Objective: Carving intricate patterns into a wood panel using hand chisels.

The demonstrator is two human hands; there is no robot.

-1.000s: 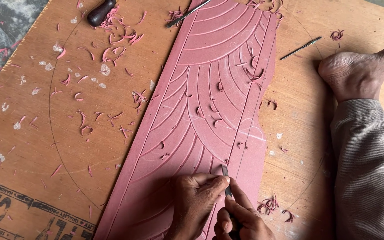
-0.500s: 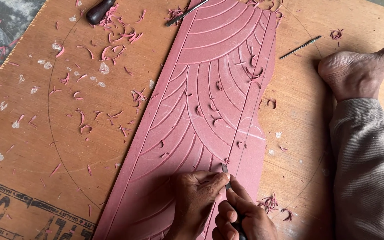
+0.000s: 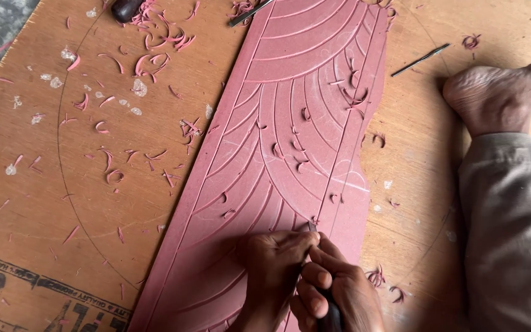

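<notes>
Where the lower frame edge cuts across, both wrists lost from view, along with the butt of the carving tool (image 3: 330, 307). Left hand (image 3: 273, 270) pressed flat-knuckled on the red panel (image 3: 290, 123), thumb reaching over to the blade. Right hand (image 3: 334, 294) wrapped tight around the dark handle, most of it buried under the fingers; only a short grey tip (image 3: 311, 226) showing, set into a straight groove near the panel's right edge. Hard to make out whether the tip sits in the cut or just on it. Panel lying slantwise on a brown plywood board (image 3: 62, 203), far end cut off by the top frame edge, near-left corner cut off at the bottom. Curved grooves fanning over its surface, small red curls (image 3: 302, 163) strewn among them. More shavings (image 3: 155, 43) scattered thick toward the board's far-left corner, beside a dark rounded knob (image 3: 125, 8), only partly visible, kind unclear. Thin metal rod (image 3: 420, 59) near the board's far-right corner, well apart from the hands; another slim tool (image 3: 250, 12) touching the panel's far-left edge, half cropped. Bare foot (image 3: 493, 98) and grey trouser leg (image 3: 511, 233) along the board's right edge, closing that side. Open plywood to the left of the panel, with printed black lettering at the near-left corner, partly cut off.
</notes>
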